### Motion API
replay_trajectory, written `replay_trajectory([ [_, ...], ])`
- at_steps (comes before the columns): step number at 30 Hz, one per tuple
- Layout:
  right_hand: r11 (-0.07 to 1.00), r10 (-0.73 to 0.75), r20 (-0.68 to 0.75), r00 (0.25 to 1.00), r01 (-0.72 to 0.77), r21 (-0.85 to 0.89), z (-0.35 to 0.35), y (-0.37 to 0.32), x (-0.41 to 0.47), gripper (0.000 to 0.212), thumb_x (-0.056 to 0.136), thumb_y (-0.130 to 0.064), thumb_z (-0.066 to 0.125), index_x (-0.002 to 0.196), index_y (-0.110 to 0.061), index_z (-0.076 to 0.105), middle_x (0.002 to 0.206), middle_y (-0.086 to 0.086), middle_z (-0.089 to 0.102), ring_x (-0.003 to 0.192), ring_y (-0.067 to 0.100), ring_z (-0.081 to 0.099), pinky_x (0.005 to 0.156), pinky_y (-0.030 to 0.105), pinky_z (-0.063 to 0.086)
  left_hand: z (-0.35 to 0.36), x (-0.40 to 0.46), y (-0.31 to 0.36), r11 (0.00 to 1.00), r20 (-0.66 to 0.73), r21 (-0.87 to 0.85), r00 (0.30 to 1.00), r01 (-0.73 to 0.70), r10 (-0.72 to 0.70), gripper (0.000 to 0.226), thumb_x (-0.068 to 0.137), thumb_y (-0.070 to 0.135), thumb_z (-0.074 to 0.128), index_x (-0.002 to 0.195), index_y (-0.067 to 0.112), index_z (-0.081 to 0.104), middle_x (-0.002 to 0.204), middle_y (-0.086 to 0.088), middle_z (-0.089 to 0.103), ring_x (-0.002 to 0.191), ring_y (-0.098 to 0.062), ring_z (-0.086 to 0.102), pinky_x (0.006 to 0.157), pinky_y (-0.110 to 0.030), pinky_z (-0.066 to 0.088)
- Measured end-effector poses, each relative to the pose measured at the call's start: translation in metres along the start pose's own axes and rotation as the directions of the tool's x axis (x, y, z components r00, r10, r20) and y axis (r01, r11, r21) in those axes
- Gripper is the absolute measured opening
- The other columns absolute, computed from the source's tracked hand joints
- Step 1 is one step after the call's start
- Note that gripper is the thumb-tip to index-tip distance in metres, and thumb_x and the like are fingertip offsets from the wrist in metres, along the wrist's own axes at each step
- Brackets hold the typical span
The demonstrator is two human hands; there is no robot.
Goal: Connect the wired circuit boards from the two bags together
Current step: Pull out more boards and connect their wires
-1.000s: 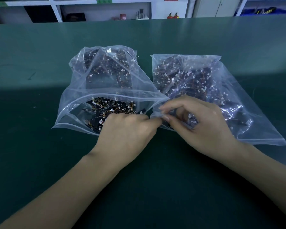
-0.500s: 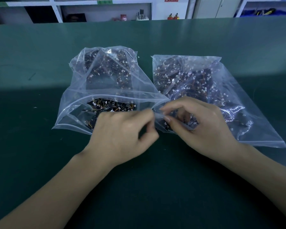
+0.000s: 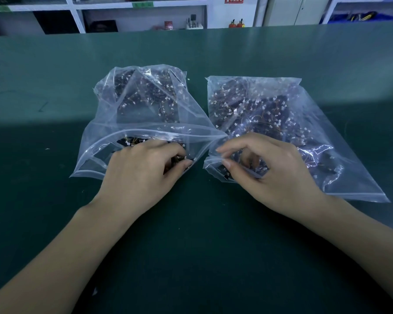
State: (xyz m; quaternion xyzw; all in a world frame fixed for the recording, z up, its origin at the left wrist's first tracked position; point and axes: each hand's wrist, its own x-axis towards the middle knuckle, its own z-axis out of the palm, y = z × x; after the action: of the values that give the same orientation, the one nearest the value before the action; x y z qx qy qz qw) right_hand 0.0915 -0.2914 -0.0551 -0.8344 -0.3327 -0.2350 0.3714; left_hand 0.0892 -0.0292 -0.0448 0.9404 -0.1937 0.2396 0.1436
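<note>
Two clear plastic bags lie side by side on the green table (image 3: 191, 257), each packed with small dark circuit boards trailing thin wires and white connectors. The left bag (image 3: 145, 105) has its zip mouth gaping wide toward the near edge, and the left hand (image 3: 143, 175) reaches into that opening. Its fingers are curled down over the pile inside, with the thumb tip close against a few boards (image 3: 178, 160) at the right corner of the mouth; it looks to be grasping a board there, though the fingers hide the contact and I cannot tell for certain. More boards (image 3: 132, 141) show just beyond the knuckles, inside the mouth.

Just to the right, the right bag (image 3: 304, 123) lies flatter, its mouth also toward the near side and its left edge almost touching the left bag's corner. The right hand (image 3: 270, 175) sits at that mouth, with index finger and thumb curved toward each other and holding the plastic lip open between them. A dark board (image 3: 225, 174) lies in the near left corner of the bag, just beside the thumb.

Along the far side of the room stand white shelves (image 3: 123, 10) with small items, too blurred to name.
</note>
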Motion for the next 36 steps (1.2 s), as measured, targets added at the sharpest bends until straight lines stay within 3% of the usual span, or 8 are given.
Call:
replay_trajectory([
  [3, 1.000, -0.003, 0.002, 1.000, 0.003, 0.002, 0.000, 0.000, 0.000, 0.021, 0.098, -0.005, 0.075, 0.117, -0.016, 0.075, 0.105, -0.013, 0.071, 0.069, 0.015, 0.062, 0.068, 0.022, 0.051, 0.002, -0.001, -0.001, 1.000, 0.030, -0.005, 0.999, 0.031, -0.031, 0.030, 0.097, 0.061, 0.056, 0.103, 0.038, 0.075, 0.093, 0.017, 0.069, 0.088, -0.020, 0.070, 0.068, -0.039, 0.057],
  [8, 1.000, 0.001, 0.005, 1.000, -0.001, -0.007, 0.001, 0.001, 0.000, 0.023, 0.098, -0.005, 0.076, 0.117, -0.018, 0.075, 0.103, -0.015, 0.070, 0.069, 0.015, 0.061, 0.067, 0.021, 0.050, 0.004, 0.001, -0.004, 0.997, -0.012, 0.030, 0.997, 0.076, -0.076, 0.033, 0.088, 0.067, 0.063, 0.088, 0.037, 0.076, 0.085, 0.019, 0.070, 0.083, -0.014, 0.068, 0.061, -0.030, 0.038],
  [11, 1.000, 0.012, 0.012, 1.000, -0.012, -0.005, 0.001, 0.000, -0.001, 0.022, 0.097, -0.005, 0.076, 0.116, -0.017, 0.075, 0.103, -0.013, 0.071, 0.069, 0.015, 0.061, 0.066, 0.025, 0.052, 0.003, 0.001, -0.005, 0.994, -0.004, 0.020, 0.994, 0.108, -0.108, 0.036, 0.081, 0.073, 0.066, 0.087, 0.038, 0.076, 0.085, 0.019, 0.071, 0.085, -0.015, 0.068, 0.064, -0.031, 0.042],
  [18, 1.000, 0.000, 0.029, 1.000, 0.000, -0.004, -0.001, -0.002, 0.001, 0.016, 0.098, -0.005, 0.076, 0.111, -0.014, 0.077, 0.102, -0.021, 0.064, 0.068, 0.017, 0.061, 0.065, 0.026, 0.052, -0.002, 0.001, 0.000, 1.000, -0.128, -0.005, 0.991, 0.031, -0.031, 0.012, 0.090, 0.043, 0.080, 0.085, 0.032, 0.079, 0.081, 0.016, 0.074, 0.074, -0.017, 0.072, 0.058, -0.037, 0.056],
  [23, 1.000, 0.008, 0.031, 0.999, -0.008, -0.008, 0.000, -0.002, 0.001, 0.013, 0.098, -0.006, 0.076, 0.110, -0.014, 0.077, 0.100, -0.021, 0.063, 0.067, 0.017, 0.060, 0.064, 0.029, 0.051, 0.001, 0.000, -0.004, 0.999, -0.197, 0.034, 0.979, -0.036, 0.042, 0.002, 0.093, 0.028, 0.083, 0.093, 0.029, 0.083, 0.083, 0.014, 0.077, 0.068, -0.018, 0.071, 0.054, -0.038, 0.056],
  [28, 0.998, 0.065, 0.049, 0.997, -0.064, -0.011, -0.001, -0.005, 0.000, 0.030, 0.096, -0.018, 0.078, 0.125, -0.023, 0.070, 0.111, -0.015, 0.069, 0.068, 0.017, 0.064, 0.068, 0.025, 0.054, 0.004, 0.001, -0.008, 0.997, -0.286, 0.024, 0.955, -0.071, 0.075, 0.020, 0.098, 0.026, 0.078, 0.118, 0.030, 0.079, 0.083, 0.016, 0.077, 0.063, -0.013, 0.068, 0.052, -0.037, 0.056],
  [32, 0.998, 0.065, 0.051, 0.997, -0.064, -0.012, -0.002, -0.007, 0.001, 0.036, 0.097, -0.037, 0.073, 0.130, -0.023, 0.068, 0.113, -0.015, 0.069, 0.071, 0.015, 0.064, 0.070, 0.026, 0.054, 0.006, 0.000, -0.006, 0.977, -0.411, -0.079, 0.900, -0.198, 0.149, 0.025, 0.103, 0.025, 0.076, 0.127, 0.021, 0.078, 0.091, 0.013, 0.079, 0.069, 0.000, 0.056, 0.056, -0.039, 0.060],
  [36, 0.999, 0.043, 0.044, 0.998, -0.043, -0.015, -0.002, -0.004, 0.001, 0.031, 0.102, -0.032, 0.073, 0.131, -0.020, 0.070, 0.114, -0.012, 0.068, 0.075, 0.011, 0.065, 0.073, 0.020, 0.051, 0.004, -0.001, 0.007, 0.922, -0.436, -0.210, 0.875, -0.326, 0.210, 0.033, 0.104, 0.023, 0.075, 0.135, 0.016, 0.071, 0.094, 0.010, 0.078, 0.072, -0.003, 0.064, 0.064, -0.037, 0.062],
])
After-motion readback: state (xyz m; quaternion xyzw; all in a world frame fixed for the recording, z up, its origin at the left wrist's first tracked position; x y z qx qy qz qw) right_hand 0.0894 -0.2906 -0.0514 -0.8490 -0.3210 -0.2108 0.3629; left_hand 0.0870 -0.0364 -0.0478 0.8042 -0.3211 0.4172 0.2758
